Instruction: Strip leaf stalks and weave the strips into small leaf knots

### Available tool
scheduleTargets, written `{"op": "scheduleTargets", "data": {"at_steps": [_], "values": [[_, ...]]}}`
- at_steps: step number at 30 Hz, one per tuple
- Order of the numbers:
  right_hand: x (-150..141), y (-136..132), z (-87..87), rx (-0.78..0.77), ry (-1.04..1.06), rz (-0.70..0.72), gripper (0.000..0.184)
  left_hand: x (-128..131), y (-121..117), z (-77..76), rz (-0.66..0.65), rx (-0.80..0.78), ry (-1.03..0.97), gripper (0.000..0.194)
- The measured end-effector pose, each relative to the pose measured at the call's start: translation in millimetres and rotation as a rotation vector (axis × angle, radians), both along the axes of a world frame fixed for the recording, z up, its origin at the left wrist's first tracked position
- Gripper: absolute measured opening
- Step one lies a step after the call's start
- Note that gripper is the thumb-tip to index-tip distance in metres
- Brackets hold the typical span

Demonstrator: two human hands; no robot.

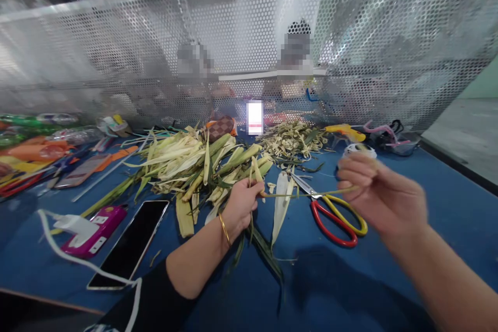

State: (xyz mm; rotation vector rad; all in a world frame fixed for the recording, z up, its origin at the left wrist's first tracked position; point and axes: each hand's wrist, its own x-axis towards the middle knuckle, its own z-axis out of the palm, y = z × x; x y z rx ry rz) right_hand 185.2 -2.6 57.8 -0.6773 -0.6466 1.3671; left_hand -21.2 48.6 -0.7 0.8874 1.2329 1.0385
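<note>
My left hand [241,202] is closed on a piece of corn husk [257,171], whose pale tip sticks up past my thumb. Dark green leaves [268,257] trail below that hand. A thin husk strip [311,193] runs taut from my left fingers to my right hand [377,187], which pinches its other end and is slightly blurred. Under the strip lie scissors [335,225] with one red and one yellow handle, blades apart. A pale flat husk leaf [280,207] rests left of the scissors. Behind my left hand spreads a heap of corn husks [175,161].
Shredded husk bits [293,140] are piled at the back. A phone [132,244] and a purple power strip [95,231] with a white cable lie left. A white roll [360,150] and goggles [404,146] sit back right. A perforated metal screen [249,26] bounds the table.
</note>
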Motion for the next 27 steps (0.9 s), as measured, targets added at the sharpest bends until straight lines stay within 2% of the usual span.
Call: {"op": "scheduleTargets", "data": {"at_steps": [2, 4, 6, 8, 10, 14, 16, 18, 20, 21, 23, 27], "values": [[16.0, -2.2, 10.0, 0.081, 0.169, -0.036, 0.021, -1.8, 1.3, 2.6, 0.014, 0.001, -0.026, 0.017], [28.7, -4.8, 18.8, 0.177, 0.349, 0.016, 0.020, -3.1, 1.8, 5.0, 0.071, 0.002, -0.040, 0.020], [36.1, -5.5, 24.5, 0.258, 0.415, -0.001, 0.023, -3.5, 1.3, 6.8, 0.113, 0.014, -0.051, 0.020], [37.7, -1.5, 23.3, 0.248, 0.279, -0.169, 0.020, -2.8, -0.8, 8.3, 0.074, 0.033, -0.062, 0.020], [34.1, 8.7, 12.7, 0.145, 0.027, -0.299, 0.013, -1.3, -4.4, 9.8, -0.019, 0.043, -0.073, 0.020], [18.1, 33.4, -25.5, -0.091, -0.357, -0.343, 0.020, 3.0, -14.0, 12.8, -0.194, 0.046, -0.086, 0.024], [6.4, 37.4, -41.1, -0.208, -0.584, -0.370, 0.035, 5.2, -18.7, 13.4, -0.245, 0.073, -0.070, 0.028], [-7.6, 33.5, -49.6, -0.169, -0.700, -0.289, 0.039, 7.3, -23.0, 13.5, -0.282, 0.106, -0.039, 0.032], [-21.7, 25.2, -52.4, -0.103, -0.669, 0.009, 0.036, 8.8, -26.5, 13.5, -0.338, 0.125, 0.010, 0.035], [-27.6, 20.9, -52.6, -0.082, -0.626, 0.111, 0.037, 9.4, -27.9, 13.6, -0.376, 0.133, 0.039, 0.037], [-35.6, 14.7, -52.7, -0.097, -0.541, 0.146, 0.037, 9.9, -29.5, 14.1, -0.446, 0.164, 0.103, 0.037], [-38.4, 12.7, -53.5, -0.194, -0.426, 0.066, 0.040, 9.7, -28.6, 14.2, -0.498, 0.254, 0.189, 0.038]]}}
